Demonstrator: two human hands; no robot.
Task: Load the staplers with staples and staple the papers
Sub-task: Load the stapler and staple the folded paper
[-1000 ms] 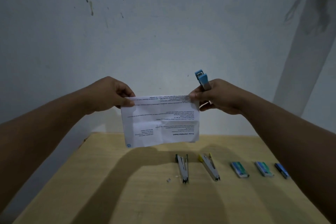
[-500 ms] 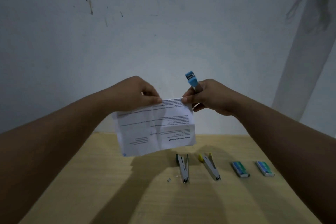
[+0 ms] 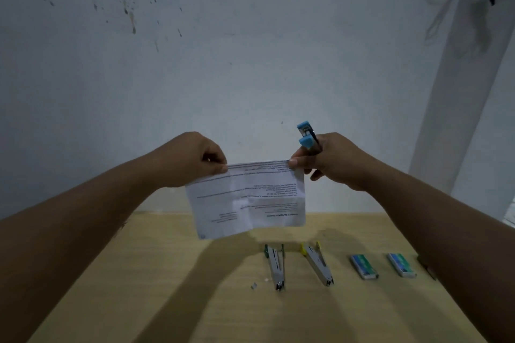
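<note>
Now the printed paper (image 3: 248, 198) hangs above the table (image 3: 172, 301), left hand (image 3: 192, 160) pinching its top edge, right hand (image 3: 327, 161) pinching the other corner while clutching the blue stapler (image 3: 306, 138). Best keep that edge taut, then slide the stapler's mouth squarely over the corner.

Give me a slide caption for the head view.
Both hands hold a printed paper above the table; the right hand also grips a blue stapler.

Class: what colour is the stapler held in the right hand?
Light blue stapler, head view.
</note>
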